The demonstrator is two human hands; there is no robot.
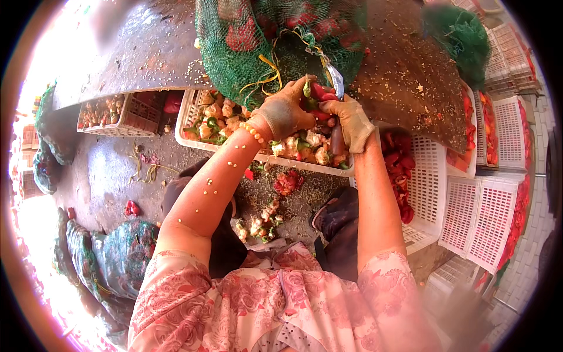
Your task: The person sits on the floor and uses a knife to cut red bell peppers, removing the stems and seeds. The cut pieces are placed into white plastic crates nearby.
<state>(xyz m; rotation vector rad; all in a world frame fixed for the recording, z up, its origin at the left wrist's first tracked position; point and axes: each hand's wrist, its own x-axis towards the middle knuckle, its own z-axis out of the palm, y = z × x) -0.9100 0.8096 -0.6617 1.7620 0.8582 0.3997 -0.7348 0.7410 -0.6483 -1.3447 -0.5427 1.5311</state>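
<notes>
Gloved, my left hand (286,110) holds a red pepper (317,91) with a green stem. My right hand (349,121), also gloved, is closed around a tool with a brown handle (338,140), apparently a knife; its fingertips touch the pepper. A pale shiny strip (335,81) stands just above that hand; whether it is the blade cannot be told. Both hands are over a white plastic crate (264,159) holding pepper cores (290,146) with seeds and green stems. Directly beyond them, a green mesh sack (233,66) of red peppers lies open on the metal table.
Seeds litter the brown table surface (396,83). At right stand white crates (426,176) with red pepper pieces (398,176). Filled mesh sacks (123,251) lie at left. Pepper cores (259,226) lie on the floor between my feet. Another crate of cores (140,116) sits under the table.
</notes>
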